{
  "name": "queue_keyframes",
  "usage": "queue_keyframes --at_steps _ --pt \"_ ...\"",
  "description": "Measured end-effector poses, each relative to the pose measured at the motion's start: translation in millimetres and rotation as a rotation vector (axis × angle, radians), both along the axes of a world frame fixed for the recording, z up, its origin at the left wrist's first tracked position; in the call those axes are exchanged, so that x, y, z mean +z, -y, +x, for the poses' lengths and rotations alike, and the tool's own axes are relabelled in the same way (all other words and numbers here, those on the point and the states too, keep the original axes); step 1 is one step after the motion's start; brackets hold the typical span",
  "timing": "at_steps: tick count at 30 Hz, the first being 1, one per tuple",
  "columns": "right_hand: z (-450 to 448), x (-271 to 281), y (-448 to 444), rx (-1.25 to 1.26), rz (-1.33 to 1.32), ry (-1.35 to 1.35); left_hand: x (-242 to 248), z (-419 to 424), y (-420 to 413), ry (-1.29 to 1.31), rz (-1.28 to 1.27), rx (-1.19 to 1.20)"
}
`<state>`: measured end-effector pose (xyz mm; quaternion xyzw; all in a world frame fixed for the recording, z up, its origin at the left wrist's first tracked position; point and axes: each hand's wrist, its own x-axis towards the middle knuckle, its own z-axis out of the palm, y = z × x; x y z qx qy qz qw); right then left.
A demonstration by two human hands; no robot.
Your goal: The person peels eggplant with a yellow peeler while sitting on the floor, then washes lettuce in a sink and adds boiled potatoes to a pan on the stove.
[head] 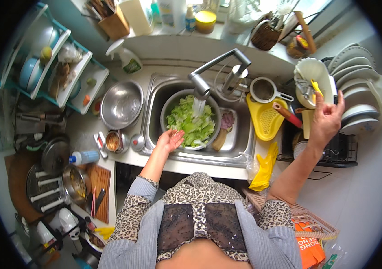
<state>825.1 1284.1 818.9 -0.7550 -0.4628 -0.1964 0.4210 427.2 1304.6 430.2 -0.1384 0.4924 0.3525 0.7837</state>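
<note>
Water runs from the grey faucet (201, 85) into a metal bowl (164, 112) of torn lettuce leaves (189, 129), which stands in the stainless steel sink (248, 148). My left hand (171, 140) is at the bowl's near-left rim, palm up, fingers apart, holding nothing. My right hand (327, 117) is raised at the right, in front of a white scalloped container (329, 84) with metal and yellow utensils in it. Its fingers are partly curled, and whether they hold anything small is unclear. A yellow drain basket (268, 121) sits on the sink's right edge with a white-rimmed strainer (264, 89) behind it.
Right of my right hand, several plates (359, 90) stand in a rack. Yellow rubber gloves (265, 168) hang over the counter's front edge. An empty steel bowl (122, 104) and an open jar (114, 141) are left of the sink. A spray bottle (125, 57) stands behind.
</note>
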Motion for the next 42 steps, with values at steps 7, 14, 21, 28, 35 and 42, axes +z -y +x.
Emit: queue_keyframes --at_steps 7,14,21,28,35,42 --pt "-91 -110 1 0.529 -0.093 -0.248 -24 -13 35 -0.733 0.38 -0.465" --pt "-56 -384 2 0.303 -1.057 -0.427 -28 -15 47 -1.302 0.749 -0.73" --pt "-50 -484 -11 0.208 -1.056 -0.391 -29 -27 47 -1.389 0.782 -0.824" --pt "-38 -479 -9 0.208 -0.675 -0.507 0 15 29 -1.214 0.586 -1.597" --pt "-112 -379 -16 0.572 -0.494 -0.642 -24 25 24 -1.209 0.655 -1.338" --pt "-164 -454 24 0.715 -1.402 -0.114 -39 -20 6 -1.526 0.704 -0.922"
